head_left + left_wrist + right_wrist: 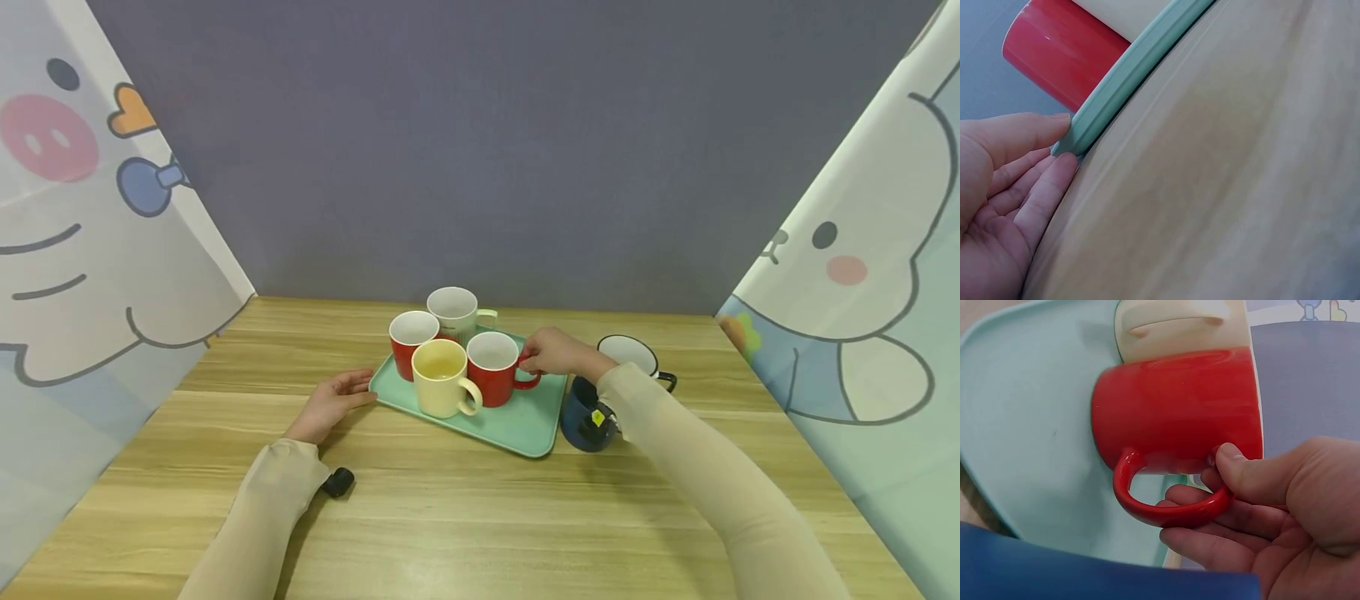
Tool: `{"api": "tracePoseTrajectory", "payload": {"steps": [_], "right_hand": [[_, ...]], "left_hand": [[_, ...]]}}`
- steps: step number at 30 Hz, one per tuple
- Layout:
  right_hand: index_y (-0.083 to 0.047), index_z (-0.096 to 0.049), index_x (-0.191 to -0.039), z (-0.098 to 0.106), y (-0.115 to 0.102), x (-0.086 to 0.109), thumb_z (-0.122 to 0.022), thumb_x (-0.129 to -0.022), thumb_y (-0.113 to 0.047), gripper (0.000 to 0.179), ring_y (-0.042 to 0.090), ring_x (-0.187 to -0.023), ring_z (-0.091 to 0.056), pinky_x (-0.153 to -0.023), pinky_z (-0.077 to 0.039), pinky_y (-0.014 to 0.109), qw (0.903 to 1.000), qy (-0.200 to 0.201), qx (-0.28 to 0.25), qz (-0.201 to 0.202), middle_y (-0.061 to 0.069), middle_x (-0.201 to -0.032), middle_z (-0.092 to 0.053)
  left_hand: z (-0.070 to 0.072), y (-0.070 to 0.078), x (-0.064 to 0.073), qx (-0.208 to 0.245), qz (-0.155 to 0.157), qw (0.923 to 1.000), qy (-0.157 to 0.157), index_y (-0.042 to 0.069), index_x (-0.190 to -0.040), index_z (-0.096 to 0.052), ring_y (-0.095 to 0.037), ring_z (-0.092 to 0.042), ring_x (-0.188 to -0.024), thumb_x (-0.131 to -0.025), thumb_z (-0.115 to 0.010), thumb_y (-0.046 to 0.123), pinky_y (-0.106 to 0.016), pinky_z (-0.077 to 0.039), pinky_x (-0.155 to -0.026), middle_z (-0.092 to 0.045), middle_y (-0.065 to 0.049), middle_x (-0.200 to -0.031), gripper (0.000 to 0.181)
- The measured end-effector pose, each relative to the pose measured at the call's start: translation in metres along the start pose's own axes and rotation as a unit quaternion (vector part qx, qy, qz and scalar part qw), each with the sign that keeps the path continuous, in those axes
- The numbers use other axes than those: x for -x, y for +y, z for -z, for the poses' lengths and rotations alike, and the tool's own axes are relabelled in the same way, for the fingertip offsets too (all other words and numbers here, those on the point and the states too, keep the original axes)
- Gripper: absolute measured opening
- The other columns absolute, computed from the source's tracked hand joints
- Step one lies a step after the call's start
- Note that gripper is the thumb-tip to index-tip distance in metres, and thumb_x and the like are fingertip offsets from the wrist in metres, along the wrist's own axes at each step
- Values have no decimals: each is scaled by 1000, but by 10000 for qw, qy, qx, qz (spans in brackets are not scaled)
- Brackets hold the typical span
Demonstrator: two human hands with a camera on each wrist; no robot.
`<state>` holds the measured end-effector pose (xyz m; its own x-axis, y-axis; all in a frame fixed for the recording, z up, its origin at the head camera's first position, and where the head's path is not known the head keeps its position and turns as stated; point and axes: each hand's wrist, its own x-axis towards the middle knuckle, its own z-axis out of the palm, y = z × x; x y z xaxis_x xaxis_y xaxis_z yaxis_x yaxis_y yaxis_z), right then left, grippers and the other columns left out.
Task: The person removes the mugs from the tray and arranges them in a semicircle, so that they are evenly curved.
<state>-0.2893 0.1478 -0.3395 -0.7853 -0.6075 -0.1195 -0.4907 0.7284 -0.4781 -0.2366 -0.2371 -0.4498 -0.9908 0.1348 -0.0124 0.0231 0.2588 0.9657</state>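
At far left, pinching the left corner of the mint tray [532,429] on the desk [435,525] with left hand [330,407], with fingers [1032,133] closed to about the rim's thickness. Just past the held corner, in the tray: left red mug [403,357], upright. Behind it, pale mug [459,323]. Nearer the front, yellow mug [433,396], handle to the right. Next, right red mug [487,386], upright over the tray, just beside yellow mug. Held by its handle in right hand [558,350], with fingers curled through the loop, thumb pressed at the upper end, almost no gap left. Mug body just left of these fingers, lower part of the handle below them. Right of the tray: blue mug [581,429], partly hidden by the sleeve [697,458]. Behind that, black-rimmed mug [628,347], black handle to the right.
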Motion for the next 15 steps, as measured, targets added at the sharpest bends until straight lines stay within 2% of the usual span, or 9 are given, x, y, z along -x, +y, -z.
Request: {"api": "tracePoseTrajectory", "payload": {"steps": [8, 15], "right_hand": [[-2, -65, -72, 11, 7, 9, -67, -90, -4, 19, 11, -57, -46, -57, -40, 24, 9998, 77, 21, 165, -1, -61, -55], [3, -68, -85, 24, 14, 20, -63, -92, -3, 10, 16, -65, -51, -61, -46, 26, 9987, 266, -406, -158, 5, -71, -61]], "left_hand": [[0, -3, -1, 37, 52, 10000, -56, -12, -144, -41, -40, -48, -129, -96, -67, 8, -16, -47, -89, -49, -31, -140, 58], [1, -2, 0, 19, 61, 10000, 4, -12, -143, -42, -39, -49, -128, -95, -68, 7, -14, -47, -88, -50, -31, -139, 58]]}}
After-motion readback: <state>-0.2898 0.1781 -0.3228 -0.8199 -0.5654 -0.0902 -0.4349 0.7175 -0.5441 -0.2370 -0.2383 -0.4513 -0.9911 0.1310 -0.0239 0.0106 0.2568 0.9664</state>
